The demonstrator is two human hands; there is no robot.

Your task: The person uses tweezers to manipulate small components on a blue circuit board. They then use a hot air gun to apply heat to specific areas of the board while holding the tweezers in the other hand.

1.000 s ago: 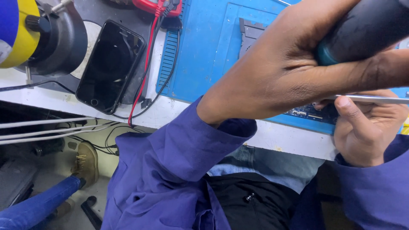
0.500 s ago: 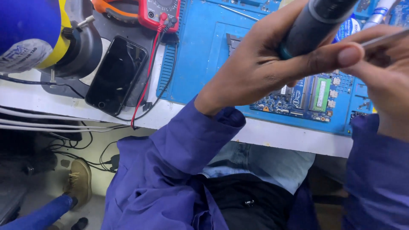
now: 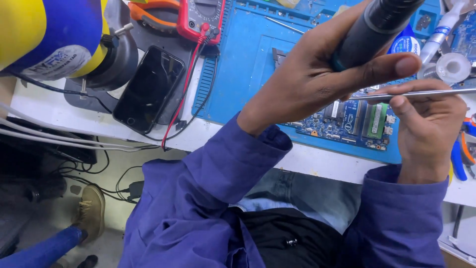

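Here, from the head camera, I see my left hand (image 3: 317, 79) wrapped tight around a thick dark tool handle (image 3: 374, 30), thumb pressed along its side; the handle runs up out of the top edge of the picture, so I cannot see its tip. My right hand (image 3: 429, 134) is pinched shut on thin metal tweezers (image 3: 421, 93), which lie almost level and point left toward the left thumb. The two hands sit close together, the thumb just above the tweezers.

Under them lies a blue circuit board (image 3: 342, 124) with green memory modules, resting on a blue work mat (image 3: 243, 64) on the white desk (image 3: 59, 116). At the mat's left edge lies a dark smartphone (image 3: 148, 89), screen up, on a grey pad. Above it a red multimeter (image 3: 201, 17) sends a red lead and a black lead down across the desk edge. A big yellow and blue canister (image 3: 49, 34) fills the upper left corner. At the far right I see a solder spool (image 3: 452, 67) and blue-handled pliers (image 3: 458, 159). My blue sleeves frame the lower part.
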